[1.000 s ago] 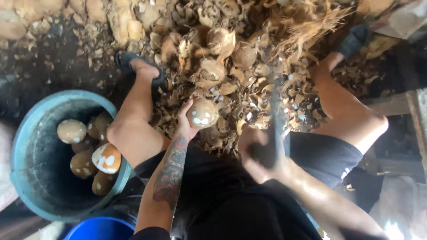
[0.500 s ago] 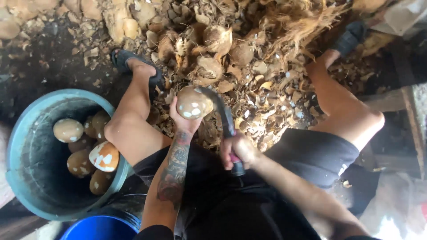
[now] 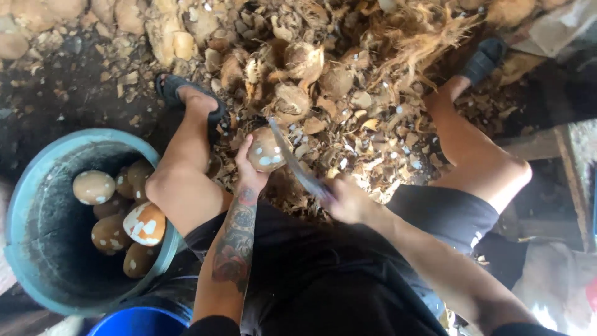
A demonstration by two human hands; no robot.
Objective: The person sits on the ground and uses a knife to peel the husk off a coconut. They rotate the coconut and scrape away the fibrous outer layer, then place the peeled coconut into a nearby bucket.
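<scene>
I sit with my knees apart over a heap of husk. My left hand [image 3: 250,169] grips a brown, partly peeled coconut [image 3: 265,152] with white patches, held between my legs. My right hand [image 3: 348,200] is closed on the handle of a long knife [image 3: 292,160], whose blade lies against the right side of the coconut. Both hands hover above the husk scraps.
A blue-grey bucket [image 3: 28,186] at my left holds several peeled coconuts [image 3: 93,186]. A blue tub rim [image 3: 138,322] shows below it. A pile of husk and shell pieces [image 3: 323,68] covers the ground ahead. My sandalled feet [image 3: 186,93] rest at its edges.
The knife, raised at my right a second ago, has swung down and left onto the coconut. My left hand has kept hold of the coconut, turning it slightly.
</scene>
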